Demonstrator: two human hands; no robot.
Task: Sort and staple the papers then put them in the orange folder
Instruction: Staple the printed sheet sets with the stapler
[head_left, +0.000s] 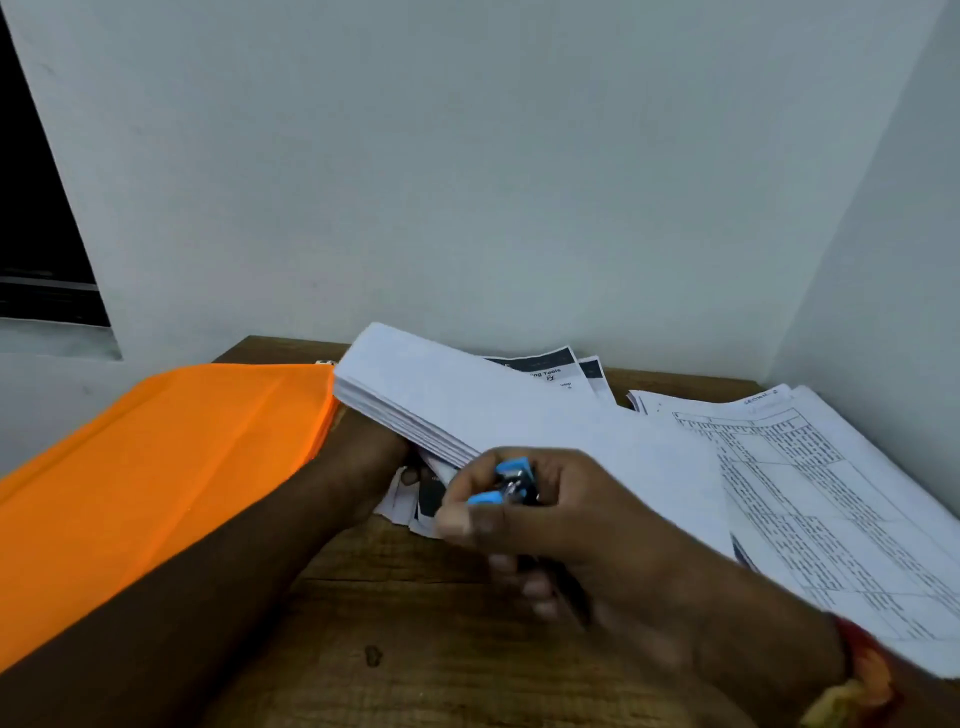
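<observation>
one stapler (511, 480) clenched in r grip (545, 525), l grip (363, 457) under papers (467, 405).

The folder (156, 467) lies on the left side of the table (415, 649), a paper stack (467, 410) sits just right of it by the back edge, more sheets (831, 493) spread along the right edge, and the stapler (511, 480), in the right hand (571, 519), is in front of the stack.

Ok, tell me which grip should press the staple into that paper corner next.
Right. The right grip already holds the blue stapler beside the near corner of the paper stack. The left grip is tucked under that lifted stack, with its fingers mostly hidden.
</observation>
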